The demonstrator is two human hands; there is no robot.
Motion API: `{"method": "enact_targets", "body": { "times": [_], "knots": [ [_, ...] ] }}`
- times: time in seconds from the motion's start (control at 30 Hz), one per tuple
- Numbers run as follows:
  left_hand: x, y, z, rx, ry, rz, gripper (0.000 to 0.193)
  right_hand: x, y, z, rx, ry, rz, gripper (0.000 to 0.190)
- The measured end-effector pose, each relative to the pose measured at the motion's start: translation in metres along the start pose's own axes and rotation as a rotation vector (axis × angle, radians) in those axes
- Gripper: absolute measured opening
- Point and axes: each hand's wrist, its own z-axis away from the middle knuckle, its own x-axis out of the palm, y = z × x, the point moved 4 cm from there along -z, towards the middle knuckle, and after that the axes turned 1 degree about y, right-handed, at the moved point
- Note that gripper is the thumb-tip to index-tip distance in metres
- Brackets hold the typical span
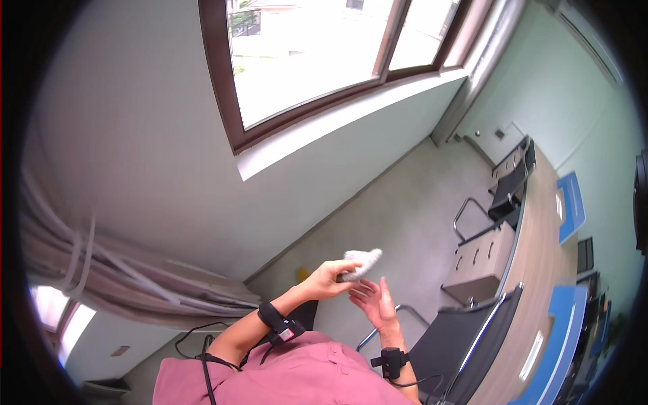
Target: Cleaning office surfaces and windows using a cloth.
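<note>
My left hand (329,279) grips a crumpled white fuzzy cloth (365,260), its fingers folded over one end. The loose part of the cloth sticks out upward and to the right, above the floor. Just below and to the right, my right hand (375,305) is held palm up with the fingers apart and holds nothing. Its fingertips are close to the left hand; whether they touch is hard to tell. Both forearms wear black straps with small devices and cables.
A brown-framed window (304,116) with a white sill is ahead. Tied-back curtains (152,273) hang at left. On the right run a long wooden desk (539,212), black chairs (455,334), a drawer cabinet (478,260) and blue partitions (572,207). Something yellow (302,275) shows behind my left forearm.
</note>
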Motion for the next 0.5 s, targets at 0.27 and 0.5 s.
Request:
{"method": "enact_targets", "body": {
  "times": [0.27, 0.5],
  "knots": [
    [-0.101, -0.008, -0.126, -0.027, -0.013, 0.22, 0.022, 0.102, -0.151, -0.148, -0.204, -0.209, -0.219, 0.049],
    [-0.162, -0.04, -0.127, -0.372, -0.068, -0.003, 0.024, 0.269, -0.215, -0.242, -0.773, -0.481, 0.717, 0.031]
  ]
}}
